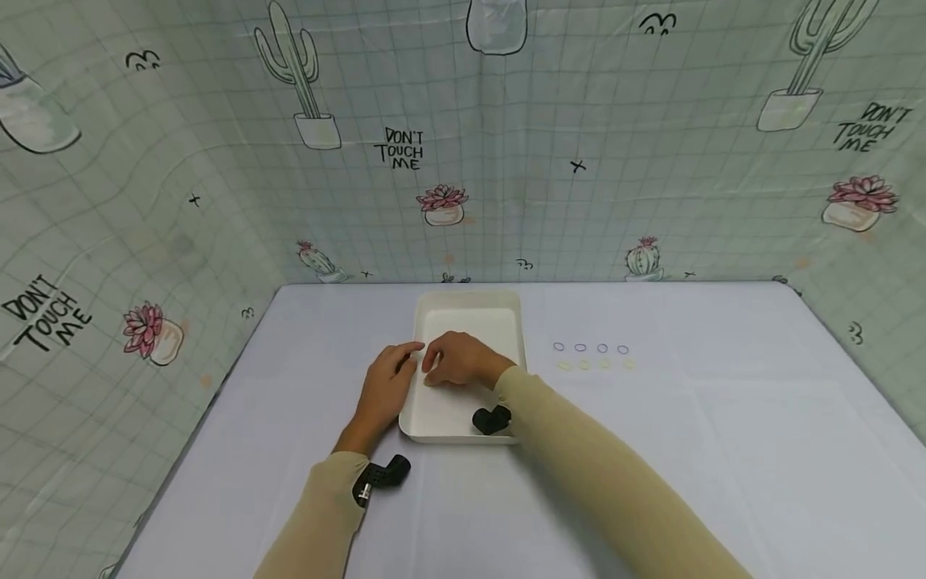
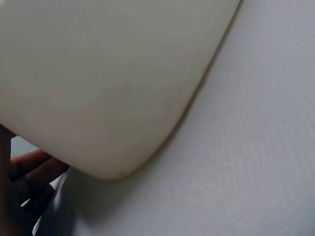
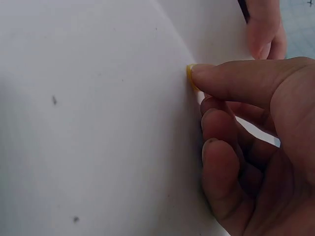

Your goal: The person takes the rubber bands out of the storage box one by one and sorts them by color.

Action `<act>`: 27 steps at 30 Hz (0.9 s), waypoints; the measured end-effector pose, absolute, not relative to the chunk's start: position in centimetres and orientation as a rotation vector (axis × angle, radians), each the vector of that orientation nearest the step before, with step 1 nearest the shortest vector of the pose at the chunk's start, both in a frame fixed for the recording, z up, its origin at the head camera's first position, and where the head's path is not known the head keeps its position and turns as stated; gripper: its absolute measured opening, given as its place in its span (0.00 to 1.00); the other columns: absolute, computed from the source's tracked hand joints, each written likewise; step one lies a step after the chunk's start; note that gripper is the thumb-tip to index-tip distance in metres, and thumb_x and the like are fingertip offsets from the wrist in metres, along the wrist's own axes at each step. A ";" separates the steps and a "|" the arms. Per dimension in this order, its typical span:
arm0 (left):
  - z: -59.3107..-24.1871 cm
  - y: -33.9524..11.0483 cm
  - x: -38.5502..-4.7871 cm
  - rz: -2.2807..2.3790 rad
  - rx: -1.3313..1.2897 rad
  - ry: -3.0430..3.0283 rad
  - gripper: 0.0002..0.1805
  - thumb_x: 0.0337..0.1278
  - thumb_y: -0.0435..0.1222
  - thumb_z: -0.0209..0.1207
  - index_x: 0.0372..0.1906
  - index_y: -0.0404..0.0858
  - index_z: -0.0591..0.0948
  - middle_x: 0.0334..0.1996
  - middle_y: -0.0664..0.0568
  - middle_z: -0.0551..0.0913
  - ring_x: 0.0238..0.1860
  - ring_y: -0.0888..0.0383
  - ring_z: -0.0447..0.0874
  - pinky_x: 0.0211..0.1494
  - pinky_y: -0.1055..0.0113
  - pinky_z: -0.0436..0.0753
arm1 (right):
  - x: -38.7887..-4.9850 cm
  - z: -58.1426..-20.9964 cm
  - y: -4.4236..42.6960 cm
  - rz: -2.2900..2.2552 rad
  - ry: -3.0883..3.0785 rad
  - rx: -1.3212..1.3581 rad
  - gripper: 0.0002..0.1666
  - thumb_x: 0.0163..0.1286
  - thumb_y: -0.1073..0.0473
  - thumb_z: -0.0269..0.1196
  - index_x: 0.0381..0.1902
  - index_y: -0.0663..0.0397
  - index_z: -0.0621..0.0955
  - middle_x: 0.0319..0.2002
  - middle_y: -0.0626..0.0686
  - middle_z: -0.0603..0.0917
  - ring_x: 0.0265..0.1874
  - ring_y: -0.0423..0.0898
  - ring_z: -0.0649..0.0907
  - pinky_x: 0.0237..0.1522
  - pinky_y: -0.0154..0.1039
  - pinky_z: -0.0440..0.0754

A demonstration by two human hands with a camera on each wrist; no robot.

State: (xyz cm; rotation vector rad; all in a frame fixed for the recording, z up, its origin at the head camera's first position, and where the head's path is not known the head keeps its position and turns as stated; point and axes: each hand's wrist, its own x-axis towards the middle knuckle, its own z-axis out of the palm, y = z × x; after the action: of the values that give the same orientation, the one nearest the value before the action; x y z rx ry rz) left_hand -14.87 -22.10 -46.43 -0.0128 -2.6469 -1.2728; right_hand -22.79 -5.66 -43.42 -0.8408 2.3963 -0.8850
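Note:
A shallow white tray [image 1: 499, 322] lies on the white table, and my right hand [image 1: 459, 359] reaches over its inside near the left wall. Between thumb and fingertips that hand pinches a small yellow ring [image 3: 190, 76], which is partly hidden by the thumb. My left hand [image 1: 383, 390] rests at the tray's left side, its fingertips at the rim. In the left wrist view the fingers [image 2: 37, 172] of the left hand lie against the tray's outer wall, fairly straight. The left hand's thumb [image 3: 263, 37] shows at the top of the right wrist view.
Right of the tray lie several purple rings [image 1: 554, 346] in a row, with several yellow rings [image 1: 580, 366] in a row below. A black wrist camera [image 1: 492, 420] on the right arm hangs over the tray. Patterned cloth [image 1: 535, 121] rises behind the table.

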 end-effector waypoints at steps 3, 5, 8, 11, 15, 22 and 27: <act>-46.4 -22.1 -14.9 -1.271 -0.018 -2.657 0.18 0.76 0.38 0.49 0.63 0.41 0.80 0.53 0.45 0.79 0.53 0.49 0.76 0.57 0.50 0.74 | -22.7 -43.5 -5.7 -0.853 2.425 -0.851 0.05 0.63 0.57 0.71 0.38 0.44 0.87 0.28 0.46 0.81 0.26 0.42 0.78 0.33 0.36 0.75; -46.3 -22.1 -14.8 -1.272 -0.009 -2.656 0.18 0.76 0.38 0.49 0.63 0.41 0.80 0.53 0.45 0.79 0.53 0.48 0.76 0.57 0.49 0.74 | -22.7 -43.5 -5.8 -0.838 2.438 -0.869 0.04 0.64 0.57 0.70 0.37 0.43 0.87 0.30 0.45 0.82 0.30 0.43 0.78 0.37 0.37 0.75; -46.2 -22.1 -14.8 -1.282 0.000 -2.641 0.18 0.76 0.38 0.49 0.62 0.41 0.81 0.53 0.45 0.79 0.54 0.48 0.76 0.58 0.49 0.74 | -22.7 -43.5 -5.9 -0.822 2.447 -0.892 0.03 0.64 0.57 0.70 0.35 0.41 0.87 0.31 0.44 0.82 0.33 0.43 0.78 0.39 0.38 0.75; -46.3 -22.1 -14.8 -1.286 -0.010 -2.636 0.18 0.76 0.37 0.49 0.62 0.41 0.80 0.53 0.44 0.79 0.54 0.49 0.76 0.58 0.49 0.74 | -22.6 -43.5 -5.9 -0.802 2.452 -0.904 0.03 0.65 0.58 0.69 0.33 0.40 0.87 0.31 0.44 0.82 0.33 0.43 0.79 0.39 0.39 0.75; -46.4 -22.1 -14.9 -1.291 -0.022 -2.640 0.18 0.76 0.37 0.49 0.63 0.41 0.80 0.52 0.45 0.79 0.53 0.49 0.76 0.56 0.50 0.74 | -22.6 -43.6 -5.8 -0.783 2.453 -0.920 0.04 0.66 0.57 0.69 0.32 0.40 0.87 0.31 0.43 0.82 0.33 0.43 0.78 0.38 0.38 0.75; -46.1 -21.9 -14.6 -1.308 -0.008 -2.629 0.18 0.76 0.37 0.49 0.62 0.41 0.81 0.52 0.45 0.79 0.52 0.49 0.76 0.55 0.51 0.74 | -23.0 -43.6 -5.3 -0.990 2.353 -0.896 0.03 0.66 0.60 0.67 0.31 0.49 0.87 0.27 0.45 0.83 0.25 0.41 0.77 0.31 0.35 0.75; -46.0 -21.8 -14.7 -1.322 0.002 -2.632 0.18 0.75 0.37 0.50 0.62 0.40 0.81 0.53 0.44 0.79 0.52 0.48 0.76 0.57 0.51 0.74 | -23.3 -42.8 -4.5 -1.159 2.283 -0.763 0.04 0.66 0.63 0.65 0.32 0.53 0.86 0.24 0.49 0.83 0.22 0.43 0.78 0.26 0.35 0.75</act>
State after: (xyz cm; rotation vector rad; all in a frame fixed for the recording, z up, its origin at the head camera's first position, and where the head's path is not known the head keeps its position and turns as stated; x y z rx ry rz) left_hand -14.68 -21.84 -45.96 0.0021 -2.6319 -1.3218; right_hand -23.29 -4.48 -42.77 -0.7633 2.2831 -1.1590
